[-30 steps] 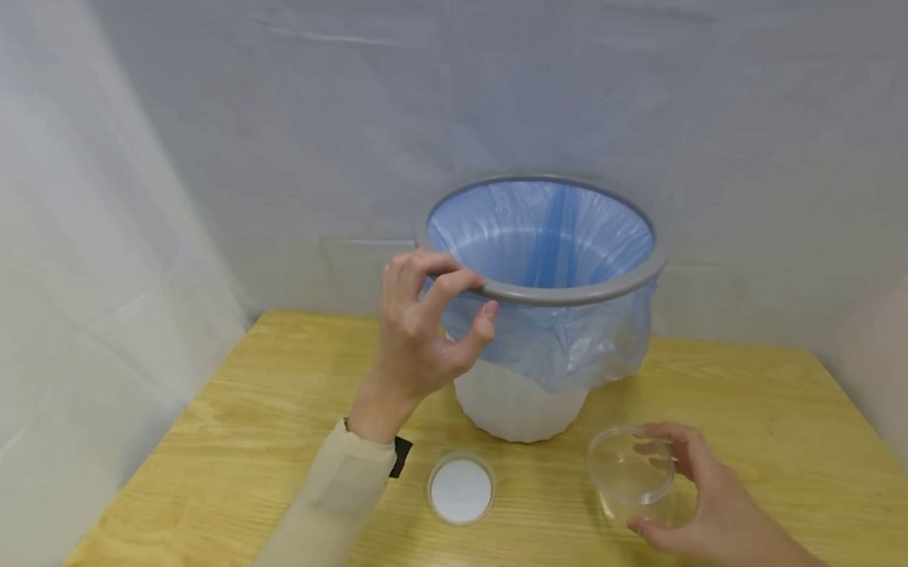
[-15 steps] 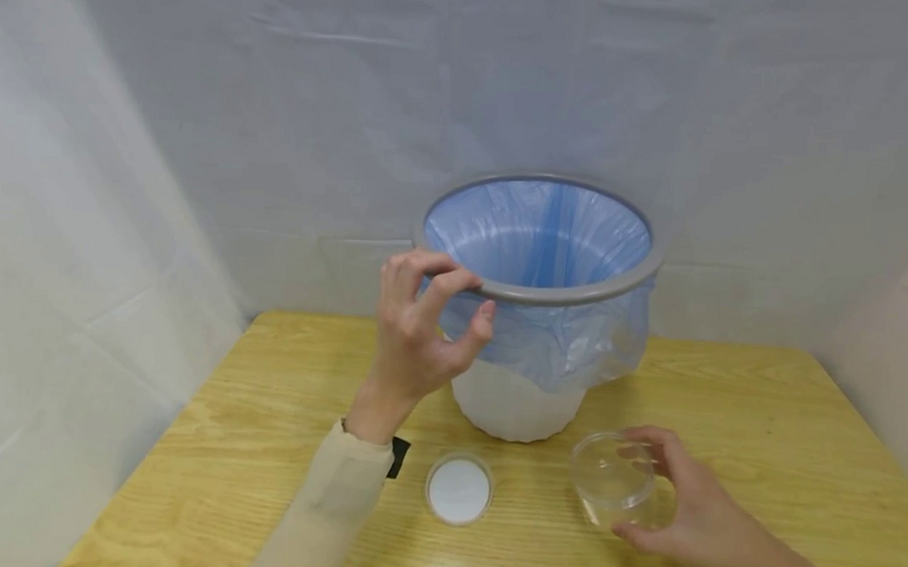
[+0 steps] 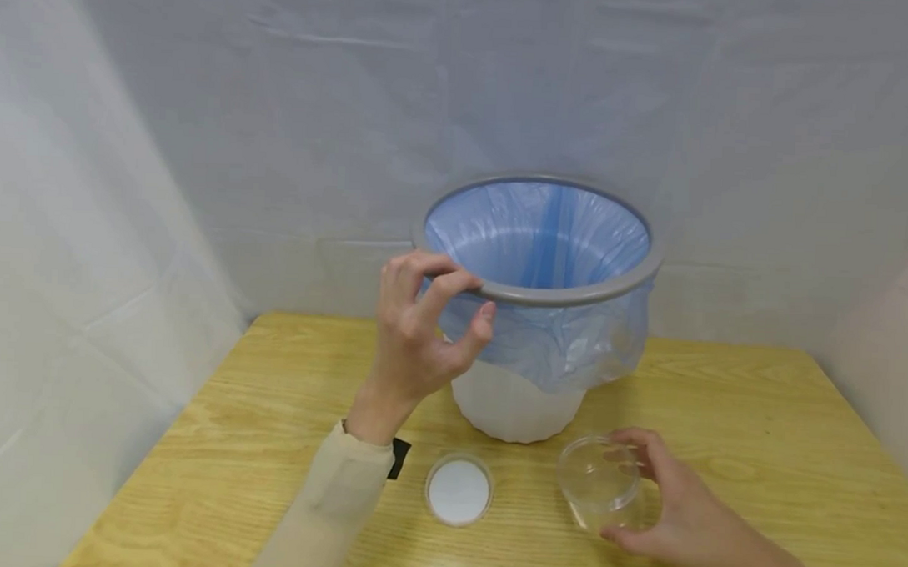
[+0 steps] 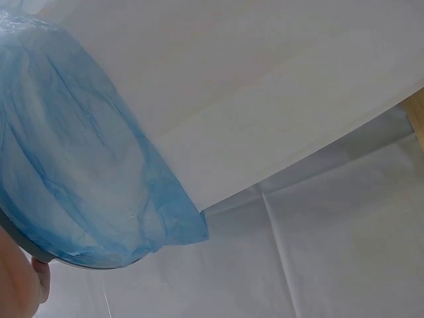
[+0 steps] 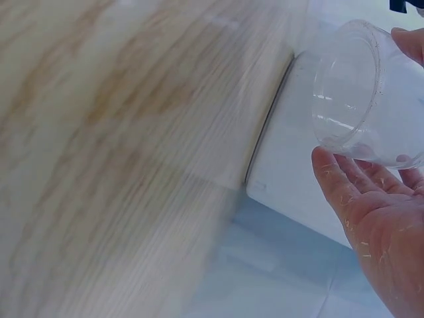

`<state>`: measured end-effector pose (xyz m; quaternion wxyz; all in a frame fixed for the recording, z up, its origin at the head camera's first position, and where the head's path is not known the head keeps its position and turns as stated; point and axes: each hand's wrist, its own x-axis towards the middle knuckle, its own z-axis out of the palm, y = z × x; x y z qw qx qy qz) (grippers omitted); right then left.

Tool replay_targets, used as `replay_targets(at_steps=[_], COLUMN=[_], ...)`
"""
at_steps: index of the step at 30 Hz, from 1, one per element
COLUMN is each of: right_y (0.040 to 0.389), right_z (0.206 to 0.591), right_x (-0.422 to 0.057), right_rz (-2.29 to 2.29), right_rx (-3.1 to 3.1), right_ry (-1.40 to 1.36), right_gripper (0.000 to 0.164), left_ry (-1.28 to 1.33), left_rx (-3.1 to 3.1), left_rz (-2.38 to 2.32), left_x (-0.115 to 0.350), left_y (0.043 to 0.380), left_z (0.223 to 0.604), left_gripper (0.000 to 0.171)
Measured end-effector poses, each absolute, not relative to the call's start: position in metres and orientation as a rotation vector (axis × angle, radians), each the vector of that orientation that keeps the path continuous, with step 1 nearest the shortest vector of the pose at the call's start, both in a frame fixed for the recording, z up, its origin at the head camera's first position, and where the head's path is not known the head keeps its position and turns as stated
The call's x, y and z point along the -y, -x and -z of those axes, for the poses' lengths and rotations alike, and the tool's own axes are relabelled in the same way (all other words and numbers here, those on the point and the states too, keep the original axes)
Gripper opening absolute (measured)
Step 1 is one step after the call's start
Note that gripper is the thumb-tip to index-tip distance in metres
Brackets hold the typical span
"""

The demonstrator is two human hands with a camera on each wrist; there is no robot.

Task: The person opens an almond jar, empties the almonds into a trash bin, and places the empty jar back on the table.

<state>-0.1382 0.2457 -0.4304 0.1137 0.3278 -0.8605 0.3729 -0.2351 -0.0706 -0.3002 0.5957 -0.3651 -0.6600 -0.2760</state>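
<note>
A white trash bin [image 3: 521, 407] with a grey rim ring stands on the table, lined with a blue plastic bag [image 3: 557, 337]. My left hand [image 3: 422, 324] has its fingers hooked over the rim at the near left, the thumb apart in front of the bag. In the left wrist view, part of that hand shows against the rim beside the blue bag [image 4: 79, 146]. My right hand [image 3: 672, 500] grips a round clear plastic container [image 3: 593, 480] between thumb and fingers. In the right wrist view the clear container [image 5: 351, 86] lies sideways between the thumb and fingers, nothing visible inside.
A small round piece with a white face and clear rim [image 3: 458, 491] lies on the wooden table [image 3: 291, 445] between my hands. A grey-white sheet [image 3: 317, 128] hangs behind the table, and pale sheets flank it.
My right hand has moved left with the clear container, closer to the small white-faced piece. The left hand stays on the bin's rim.
</note>
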Motion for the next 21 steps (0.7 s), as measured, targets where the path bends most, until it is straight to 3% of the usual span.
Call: replay_targets(at_steps=[21], right_y=[0.139], right_z=[0.432], right_x=[-0.232], right_rz=[-1.037], right_rx=[2.657], right_ry=[-0.905], right_gripper=[0.091], left_ry=[0.853], left_rx=[1.526], left_rz=[0.631], left_x=[0.069], left_y=[0.234], left_z=[0.298], left_gripper=[0.024])
